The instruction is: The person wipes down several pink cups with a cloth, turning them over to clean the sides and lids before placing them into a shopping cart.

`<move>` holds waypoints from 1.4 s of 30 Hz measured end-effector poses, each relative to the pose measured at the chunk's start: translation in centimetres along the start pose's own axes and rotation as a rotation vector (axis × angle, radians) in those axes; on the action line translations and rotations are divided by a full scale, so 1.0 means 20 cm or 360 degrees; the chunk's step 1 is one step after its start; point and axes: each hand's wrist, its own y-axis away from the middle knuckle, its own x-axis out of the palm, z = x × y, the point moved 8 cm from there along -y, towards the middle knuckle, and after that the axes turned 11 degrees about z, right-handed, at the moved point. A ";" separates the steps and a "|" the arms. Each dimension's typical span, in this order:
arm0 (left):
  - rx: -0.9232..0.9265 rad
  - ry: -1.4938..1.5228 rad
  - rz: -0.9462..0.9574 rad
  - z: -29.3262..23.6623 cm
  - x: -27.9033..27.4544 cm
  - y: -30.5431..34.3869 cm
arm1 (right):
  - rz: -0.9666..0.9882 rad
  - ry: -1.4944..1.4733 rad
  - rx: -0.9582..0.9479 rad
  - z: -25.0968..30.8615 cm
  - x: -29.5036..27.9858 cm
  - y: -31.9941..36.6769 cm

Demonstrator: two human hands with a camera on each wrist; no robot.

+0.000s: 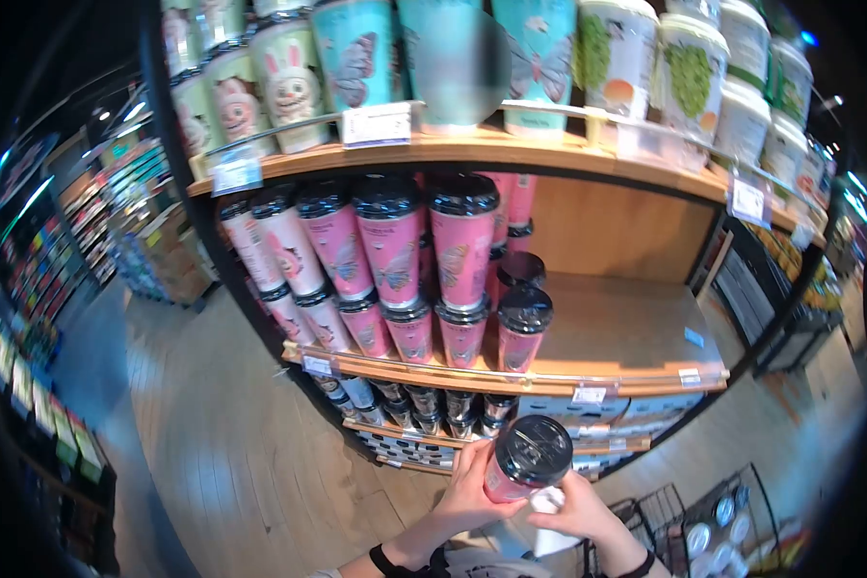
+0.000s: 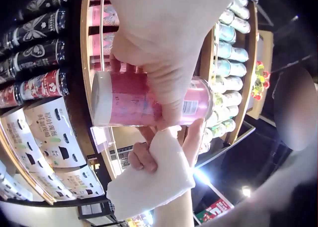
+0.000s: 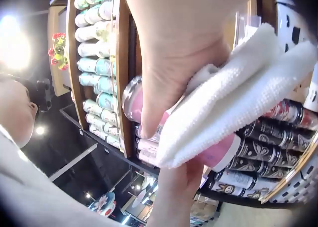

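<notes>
Hands at a shop shelf, seen from above. The left hand [image 1: 464,493] curls its fingers and thumb around a pink cup [image 1: 515,472] with a black lid. It holds the cup tilted, lid toward the head camera, close to the person's body and below the front edge of the shelves. The right hand [image 1: 580,512] grips a folded white cloth [image 1: 547,501] and presses it against the side of the cup, opposite the left hand. In the wrist views the cloth lies bunched between the right palm and the cup wall, and the left thumb wraps over the printed pink side.

Straight ahead, a wooden middle shelf [image 1: 636,371] carries matching pink cups [image 1: 395,250], stacked two high on its left half. A single pink cup [image 1: 522,328] stands at the right edge of that group. The shelf above holds teal butterfly cups [image 1: 356,53], bunny-print cups [image 1: 289,82] and white cups with green print [image 1: 689,72]. Price tags [image 1: 376,123] clip to the shelf edges. Lower shelves hold dark cups [image 1: 433,405]. A wire basket [image 1: 703,520] stands at lower right on the wooden floor [image 1: 231,453].
</notes>
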 end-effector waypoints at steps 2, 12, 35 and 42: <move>0.0027 -0.0001 0.0172 0.02 -0.02 0.00 | 0.0160 -0.0103 -0.0131 -0.01 0.13 -0.10; 0.0350 -0.0060 0.0252 -0.01 -0.15 -0.29 | -0.0733 0.0385 -0.0107 0.09 -0.29 -0.23; -0.0234 0.0161 -0.0250 0.36 -0.05 -0.69 | -0.0334 0.0754 0.0712 -0.20 -0.75 -0.41; -0.0135 -0.0065 -0.0302 0.31 -0.04 -0.76 | -0.0284 0.0711 0.0330 -0.32 -0.53 -0.82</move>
